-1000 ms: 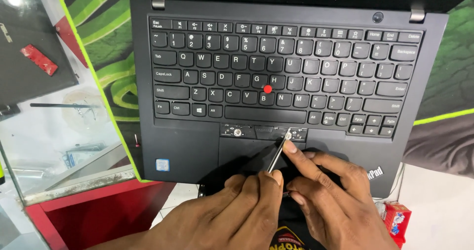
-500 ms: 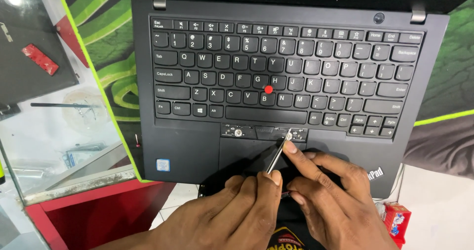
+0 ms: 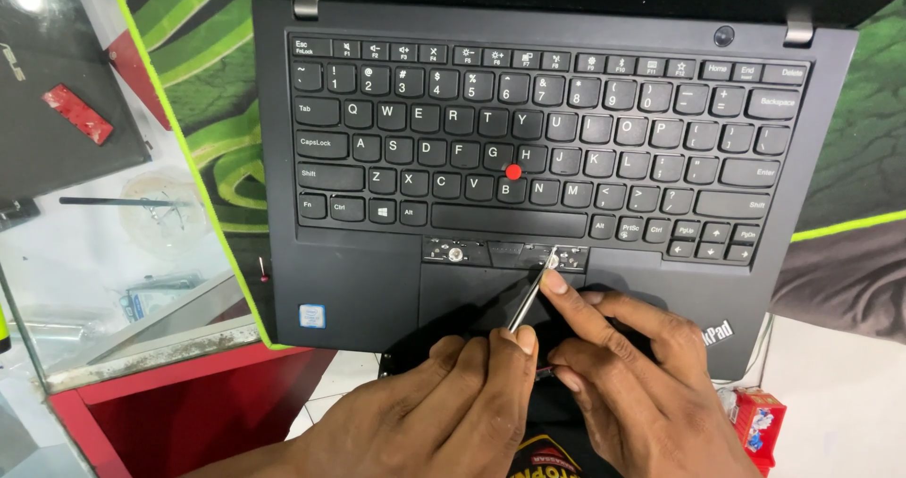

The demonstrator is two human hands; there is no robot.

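Head view shows your two hands low down, just below the black laptop [image 3: 557, 157] that lies open on a green and black mat [image 3: 203, 91]. Your left hand [image 3: 453, 402] has its fingers curled in, and they pinch the handle end of a thin metal tool [image 3: 528, 294]. Your right hand [image 3: 628, 384] sits just beside it, with its first finger stretched out and pressed along the tool near the tip, while its other fingers are bent and spread on the laptop's front part. The tool slants up from your left hand, and its tip touches the strip of little buttons [image 3: 505, 251] just under the laptop's long space key. Some of that strip looks bare, with small metal bits showing. Your hands cover most of the touch pad under the strip, so you cannot see it well. A red dot [image 3: 513, 171] sits in the middle of the laptop's keys. To the left of the laptop there is a glass top [image 3: 104, 280], and on it lie a dark flat device [image 3: 57, 129] with a small red piece [image 3: 77, 113] on top. Below the laptop's left corner is a red edge [image 3: 170, 402]. Near the laptop's lower right corner stands a small red box [image 3: 755, 417].
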